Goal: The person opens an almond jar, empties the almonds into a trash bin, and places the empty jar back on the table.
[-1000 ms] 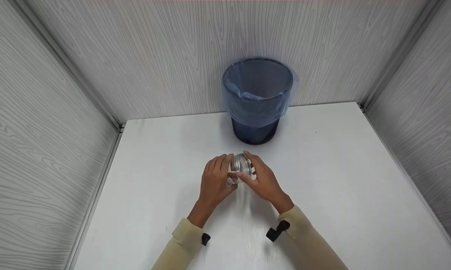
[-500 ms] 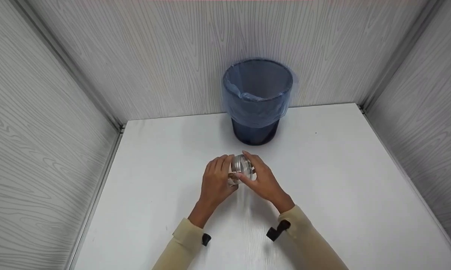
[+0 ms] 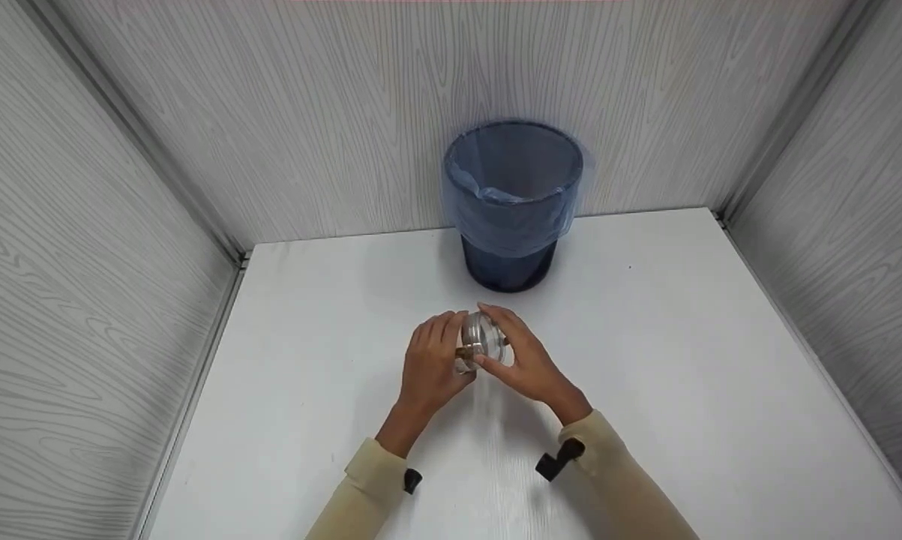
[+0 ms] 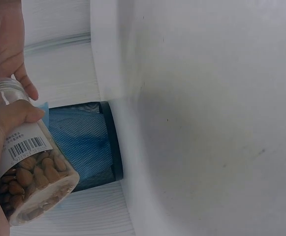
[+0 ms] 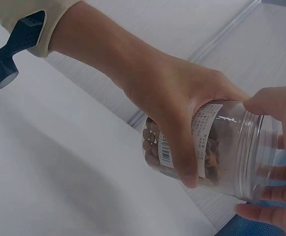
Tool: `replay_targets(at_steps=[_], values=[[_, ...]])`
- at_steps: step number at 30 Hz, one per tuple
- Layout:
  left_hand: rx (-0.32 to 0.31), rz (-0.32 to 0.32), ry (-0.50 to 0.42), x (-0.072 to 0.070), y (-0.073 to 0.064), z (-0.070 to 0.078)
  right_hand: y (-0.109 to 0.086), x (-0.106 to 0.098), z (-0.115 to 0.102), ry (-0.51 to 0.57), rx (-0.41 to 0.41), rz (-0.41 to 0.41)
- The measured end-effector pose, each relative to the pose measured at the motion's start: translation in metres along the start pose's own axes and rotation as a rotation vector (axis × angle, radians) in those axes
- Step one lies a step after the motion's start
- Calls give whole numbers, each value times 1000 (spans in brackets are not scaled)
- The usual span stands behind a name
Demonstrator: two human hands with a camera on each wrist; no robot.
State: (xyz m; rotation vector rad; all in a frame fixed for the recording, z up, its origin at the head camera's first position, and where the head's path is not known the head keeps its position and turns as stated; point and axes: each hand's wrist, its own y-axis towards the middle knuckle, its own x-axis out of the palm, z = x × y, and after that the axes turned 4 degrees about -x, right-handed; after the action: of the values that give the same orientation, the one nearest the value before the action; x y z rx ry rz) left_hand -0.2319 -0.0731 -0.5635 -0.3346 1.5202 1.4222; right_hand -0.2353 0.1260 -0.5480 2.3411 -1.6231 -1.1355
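A clear jar of almonds (image 4: 28, 169) with a white barcode label lies tilted on its side above the table, between both hands. My left hand (image 3: 430, 367) grips its body, the thumb across the label in the left wrist view. The jar's clear lid end (image 5: 256, 157) points to the right. There my right hand (image 3: 527, 362) holds the transparent lid, with the thumb on the near side and the fingers on the far side. Whether the lid sits fully on the rim cannot be made out. The left palm hides part of the jar in the head view.
A dark blue mesh bin (image 3: 507, 266) lined with a translucent blue bag (image 3: 512, 225) stands beyond the hands, near the back wall. The white table (image 3: 308, 330) is bounded by wood-grain panels (image 3: 331, 112) at the back and sides.
My right hand has turned slightly about the lid, its upper fingertips shifting a little to the left. The left hand and the jar body stay nearly in place.
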Motion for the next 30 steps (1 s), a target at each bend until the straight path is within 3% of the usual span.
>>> replay_targets(at_steps=[7, 18, 22, 30], values=[[-9, -1, 0, 0, 0, 0, 0, 0, 0, 20, -33, 10], [-27, -7, 9, 2, -2, -2, 1, 4, -11, 142, 162, 102], [-31, -15, 17, 2, -3, -2, 1, 3, -13, 167, 176, 109], [-34, -6, 29, 4, -3, -2, 1, 6, -11, 55, 146, 82]])
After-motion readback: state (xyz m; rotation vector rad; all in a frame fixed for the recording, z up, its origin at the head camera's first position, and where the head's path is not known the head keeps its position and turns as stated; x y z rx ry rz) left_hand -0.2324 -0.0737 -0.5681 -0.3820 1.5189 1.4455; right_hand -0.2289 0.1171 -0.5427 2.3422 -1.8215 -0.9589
